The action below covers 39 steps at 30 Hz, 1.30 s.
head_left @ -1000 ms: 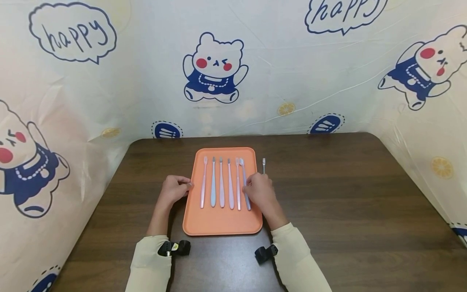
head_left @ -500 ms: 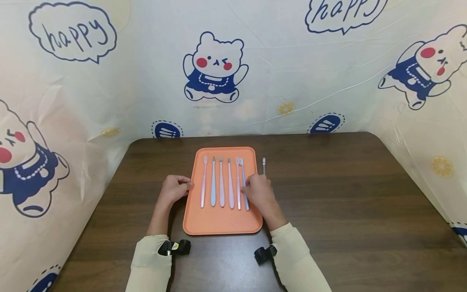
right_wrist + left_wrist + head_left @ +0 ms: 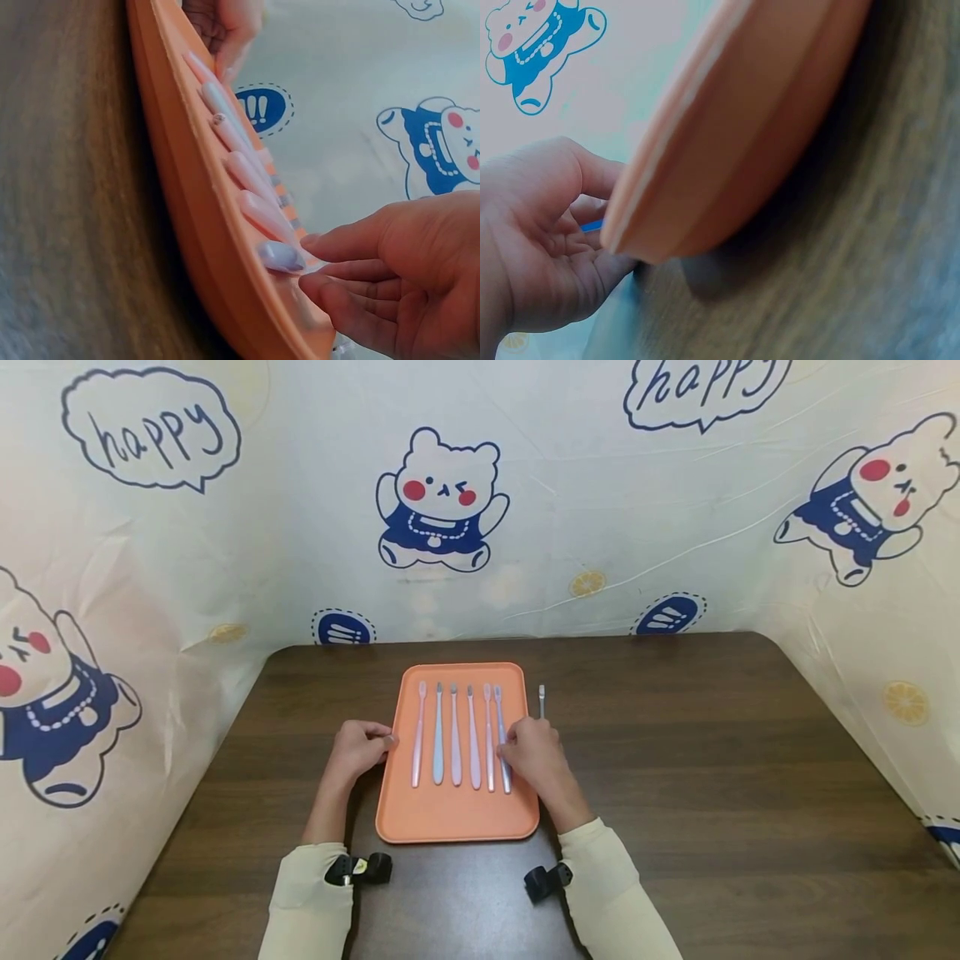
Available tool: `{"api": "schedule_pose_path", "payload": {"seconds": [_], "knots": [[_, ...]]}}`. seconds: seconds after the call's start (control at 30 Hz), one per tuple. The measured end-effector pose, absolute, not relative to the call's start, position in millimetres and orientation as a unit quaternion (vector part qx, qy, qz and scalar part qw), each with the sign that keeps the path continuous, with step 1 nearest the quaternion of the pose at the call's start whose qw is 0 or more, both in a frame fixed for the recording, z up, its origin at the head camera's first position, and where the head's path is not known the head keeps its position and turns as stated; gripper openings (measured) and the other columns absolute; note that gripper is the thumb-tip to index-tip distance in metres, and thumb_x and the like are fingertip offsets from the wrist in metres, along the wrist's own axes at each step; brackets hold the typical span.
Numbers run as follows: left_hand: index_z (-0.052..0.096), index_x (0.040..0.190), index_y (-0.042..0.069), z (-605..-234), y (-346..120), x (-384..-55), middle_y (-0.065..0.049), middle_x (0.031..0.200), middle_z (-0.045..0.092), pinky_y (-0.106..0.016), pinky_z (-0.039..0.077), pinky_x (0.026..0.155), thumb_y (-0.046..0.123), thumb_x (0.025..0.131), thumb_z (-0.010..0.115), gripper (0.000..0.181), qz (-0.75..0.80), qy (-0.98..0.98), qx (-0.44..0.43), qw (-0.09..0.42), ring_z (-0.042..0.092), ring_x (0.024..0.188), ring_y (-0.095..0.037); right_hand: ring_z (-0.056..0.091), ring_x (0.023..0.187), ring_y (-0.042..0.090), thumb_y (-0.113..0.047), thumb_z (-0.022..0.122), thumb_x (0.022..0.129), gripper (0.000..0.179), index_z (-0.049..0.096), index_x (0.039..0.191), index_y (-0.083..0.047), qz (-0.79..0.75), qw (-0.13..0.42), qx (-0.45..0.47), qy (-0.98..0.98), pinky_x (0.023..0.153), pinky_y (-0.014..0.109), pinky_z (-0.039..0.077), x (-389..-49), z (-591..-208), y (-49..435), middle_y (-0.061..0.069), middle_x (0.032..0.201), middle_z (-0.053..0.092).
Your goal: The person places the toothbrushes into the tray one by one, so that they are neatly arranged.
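An orange tray (image 3: 457,820) lies on the table with several pastel toothbrushes (image 3: 456,752) side by side in a row, heads pointing away from me. My left hand (image 3: 360,749) pinches the tray's left rim between thumb and fingers. Over the tray's right edge, my right hand (image 3: 536,753) pinches the rightmost toothbrush (image 3: 501,714), a bluish-lavender one, by its handle. In the right wrist view, the rounded end of that toothbrush (image 3: 279,256) pokes out beside the thumb and fingertips. Another toothbrush (image 3: 542,697) is outside the tray on the right, its lower part hidden by my right hand.
The dark wooden table (image 3: 712,777) stretches away on both sides of the tray. A pale sheet (image 3: 540,527) printed with bears stands around its back and sides. Each forearm wears a black wrist camera (image 3: 547,882).
The rightmost toothbrush has turned slightly: its handle end has shifted left, and it now lies more nearly parallel to its neighbour. My left hand and the tray have kept their places.
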State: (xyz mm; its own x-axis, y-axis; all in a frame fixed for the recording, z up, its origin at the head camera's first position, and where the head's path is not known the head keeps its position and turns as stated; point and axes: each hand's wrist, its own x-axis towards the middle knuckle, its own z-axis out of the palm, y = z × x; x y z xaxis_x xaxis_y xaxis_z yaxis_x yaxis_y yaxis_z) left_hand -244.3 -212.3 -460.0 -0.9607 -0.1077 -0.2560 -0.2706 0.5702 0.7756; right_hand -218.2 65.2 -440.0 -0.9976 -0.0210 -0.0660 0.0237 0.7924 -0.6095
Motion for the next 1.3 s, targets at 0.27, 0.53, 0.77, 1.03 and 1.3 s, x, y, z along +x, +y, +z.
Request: {"api": "schedule_pose_path", "payload": {"seconds": [0.27,0.53,0.77,1.03,1.3], "knots": [[0.069,0.119,-0.007,-460.9,-213.8,-245.6,-0.025,0.117,0.067,-0.035,0.063,0.081,0.014,0.097,0.065,0.031,0.451,0.882,-0.105,0.088,0.069,0.087,-0.02,0.064,0.073,0.017,-0.016,0.07,0.092,0.018,0.079,0.1,-0.003,-0.367,0.036,0.005,0.929,0.064,0.028,0.055,-221.2,-435.5,78.2,0.011,0.086,0.073],[0.07,0.117,-0.007,-461.2,-214.6,-249.4,-0.025,0.114,0.068,-0.033,0.063,0.078,0.013,0.096,0.065,0.03,0.455,0.881,-0.097,0.082,0.069,0.084,-0.016,0.07,0.079,0.016,-0.018,0.072,0.093,0.025,0.076,0.112,-0.003,-0.39,0.049,0.021,0.919,0.07,0.03,0.059,-227.5,-435.2,96.0,0.012,0.099,0.077],[0.07,0.116,-0.009,-461.0,-214.5,-250.1,-0.026,0.112,0.07,-0.034,0.064,0.078,0.012,0.096,0.065,0.029,0.46,0.88,-0.093,0.076,0.07,0.082,-0.014,0.064,0.066,0.013,-0.017,0.07,0.095,0.02,0.076,0.107,-0.004,-0.408,0.051,0.032,0.911,0.059,0.023,0.048,-232.4,-438.1,109.0,0.01,0.088,0.075],[0.07,0.116,-0.01,-462.4,-215.2,-251.5,-0.027,0.112,0.07,-0.036,0.064,0.079,0.011,0.095,0.065,0.029,0.464,0.878,-0.092,0.075,0.071,0.082,-0.015,0.067,0.067,0.014,-0.018,0.069,0.095,0.019,0.075,0.105,-0.003,-0.413,0.059,0.033,0.908,0.059,0.023,0.049,-233.8,-437.6,118.4,0.012,0.09,0.075],[0.069,0.119,-0.009,-461.6,-216.0,-253.5,-0.028,0.116,0.069,-0.037,0.064,0.081,0.012,0.096,0.064,0.031,0.465,0.876,-0.097,0.083,0.072,0.085,-0.018,0.066,0.073,0.016,-0.02,0.068,0.096,0.018,0.073,0.1,-0.004,-0.408,0.088,0.053,0.907,0.064,0.024,0.047,-234.4,-441.5,134.4,0.01,0.086,0.07]]}}
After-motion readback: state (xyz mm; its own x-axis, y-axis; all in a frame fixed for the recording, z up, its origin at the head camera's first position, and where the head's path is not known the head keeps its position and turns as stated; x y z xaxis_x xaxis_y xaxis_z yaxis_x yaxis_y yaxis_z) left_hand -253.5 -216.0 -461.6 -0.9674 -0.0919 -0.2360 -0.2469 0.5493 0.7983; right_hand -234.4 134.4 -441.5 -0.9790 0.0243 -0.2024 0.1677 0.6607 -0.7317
